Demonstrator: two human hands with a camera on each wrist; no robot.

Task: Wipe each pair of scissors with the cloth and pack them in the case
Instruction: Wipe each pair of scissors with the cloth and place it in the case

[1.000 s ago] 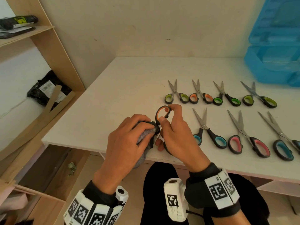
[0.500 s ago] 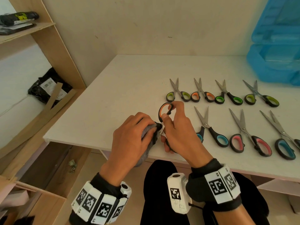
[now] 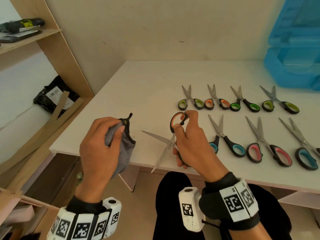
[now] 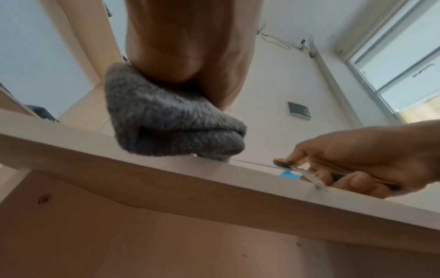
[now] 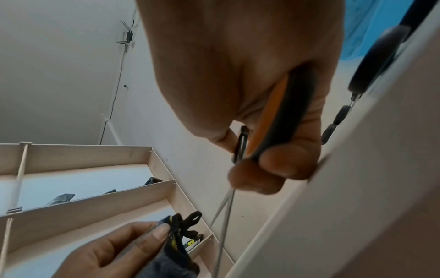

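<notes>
My left hand grips a folded grey cloth over the table's near-left edge; the cloth bulges under the palm in the left wrist view. My right hand holds the orange-handled scissors by both handle loops, blades spread apart and pointing left and down. The fingers curl round the black-and-orange handle. Cloth and blades are apart. A blue case stands open at the back right.
Several more scissors lie in two rows on the white table, from the green-handled pair to the blue-handled pair at the right edge. A wooden shelf unit with a black bag stands left.
The left hand has pulled the cloth off the blades and moved left. The scissors' blades, hidden in the cloth before, now show spread apart.
</notes>
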